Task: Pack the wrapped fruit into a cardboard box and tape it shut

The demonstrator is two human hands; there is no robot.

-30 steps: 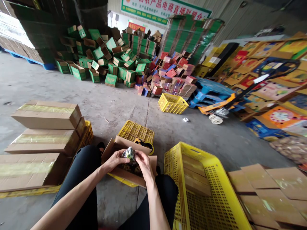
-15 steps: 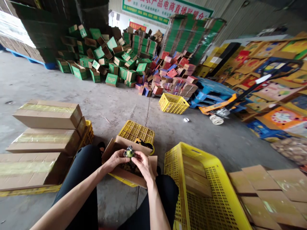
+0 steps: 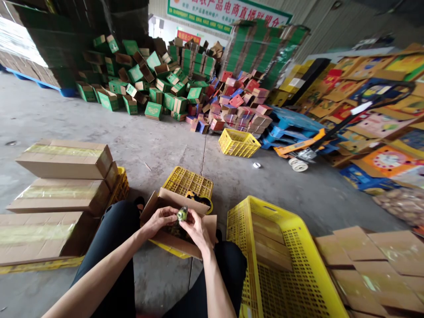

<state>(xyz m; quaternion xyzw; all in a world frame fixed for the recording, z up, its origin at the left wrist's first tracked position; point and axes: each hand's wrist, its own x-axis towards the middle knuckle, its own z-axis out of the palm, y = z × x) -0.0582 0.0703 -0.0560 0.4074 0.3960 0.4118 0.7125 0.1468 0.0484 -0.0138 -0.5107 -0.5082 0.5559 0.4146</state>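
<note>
Small rounded green item (image 3: 182, 214), dark on top, whitish below, held between left grip (image 3: 161, 220) and right grip (image 3: 198, 229)

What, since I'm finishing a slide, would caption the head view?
Left hand and right hand hold a small green item above an open cardboard box, between taped cartons and a yellow crate.

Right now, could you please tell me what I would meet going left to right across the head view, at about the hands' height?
Taped cartons, left knee, left hand, small green item, right hand, large yellow crate, brown boxes.
</note>
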